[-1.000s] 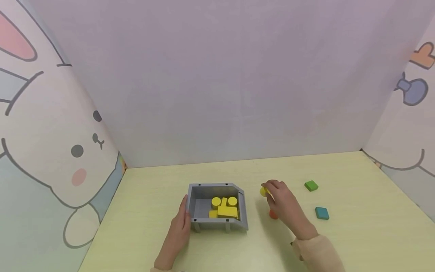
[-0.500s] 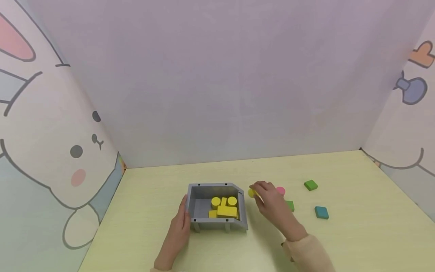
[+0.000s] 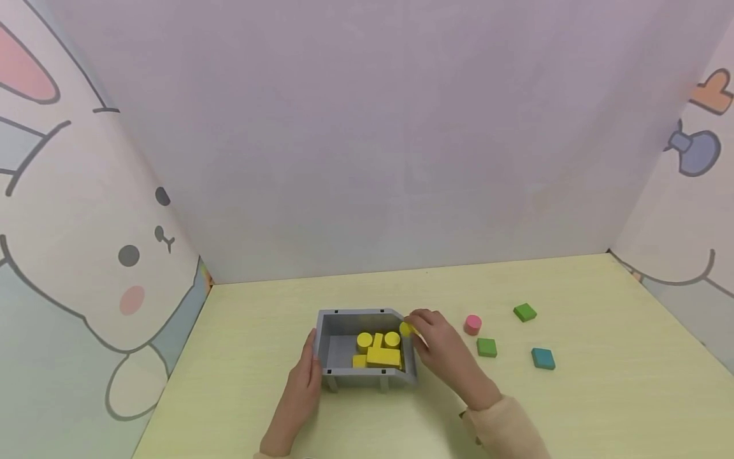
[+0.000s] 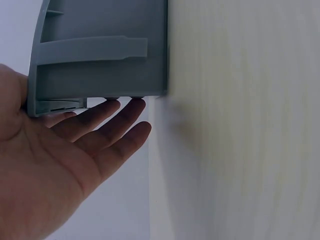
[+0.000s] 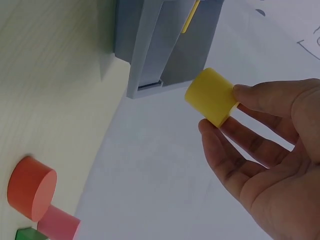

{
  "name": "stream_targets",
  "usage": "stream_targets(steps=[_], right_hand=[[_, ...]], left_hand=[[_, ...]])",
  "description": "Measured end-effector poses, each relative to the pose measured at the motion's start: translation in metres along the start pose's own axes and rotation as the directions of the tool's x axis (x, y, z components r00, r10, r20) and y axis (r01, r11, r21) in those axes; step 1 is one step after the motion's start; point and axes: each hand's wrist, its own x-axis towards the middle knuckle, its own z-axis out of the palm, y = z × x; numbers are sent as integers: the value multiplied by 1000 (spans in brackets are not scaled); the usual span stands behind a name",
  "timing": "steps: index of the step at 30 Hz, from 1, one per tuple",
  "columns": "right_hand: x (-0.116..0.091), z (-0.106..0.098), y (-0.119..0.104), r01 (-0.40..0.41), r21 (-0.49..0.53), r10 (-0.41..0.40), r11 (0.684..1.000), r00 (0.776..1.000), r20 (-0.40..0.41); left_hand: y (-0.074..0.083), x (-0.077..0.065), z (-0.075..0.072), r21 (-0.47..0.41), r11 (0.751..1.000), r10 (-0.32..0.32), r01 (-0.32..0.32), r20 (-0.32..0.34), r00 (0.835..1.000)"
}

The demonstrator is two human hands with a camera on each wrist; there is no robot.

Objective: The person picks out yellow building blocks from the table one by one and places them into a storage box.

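Note:
A grey plastic bin (image 3: 358, 381) stands on the table with several yellow blocks inside, among them a long yellow block (image 3: 383, 358) and a yellow cylinder (image 3: 364, 342). My left hand (image 3: 301, 384) lies along the bin's left end, its fairly straight fingers touching that wall; the left wrist view shows the fingertips against it, while the thumb is partly hidden. Between thumb and fingertips my right hand (image 3: 441, 347) pinches another yellow cylinder (image 5: 211, 97). It is held up at the bin's sloped right end, apart from the wall in the right wrist view.
Right of the bin lie a pink cylinder (image 3: 473, 325), a green block (image 3: 487, 347), a second green block (image 3: 524, 312) and a teal block (image 3: 543, 358). An orange-red cylinder (image 5: 31, 187) appears only in the right wrist view. Fabric walls (image 3: 344, 191) border the table.
The right hand has carried the yellow cylinder leftward to the bin's right end. Its move uncovers the pink cylinder and a green block. Left hand and bin have stayed put.

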Motion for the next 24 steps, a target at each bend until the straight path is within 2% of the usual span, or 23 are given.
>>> stream_targets(steps=[11,17,24], right_hand=[[6,13,-13,50,61,-53,997,997,55],[14,20,-21,105,94,-109,990,993,40],[22,27,-30,114,105,-122,988,990,76]], left_hand=[[-2,0,1,6,1000,9,-8,-11,1000],[-1,0,1,12,1000,4,-4,-12,1000],[-2,1,1,12,1000,8,-8,-15,1000]])
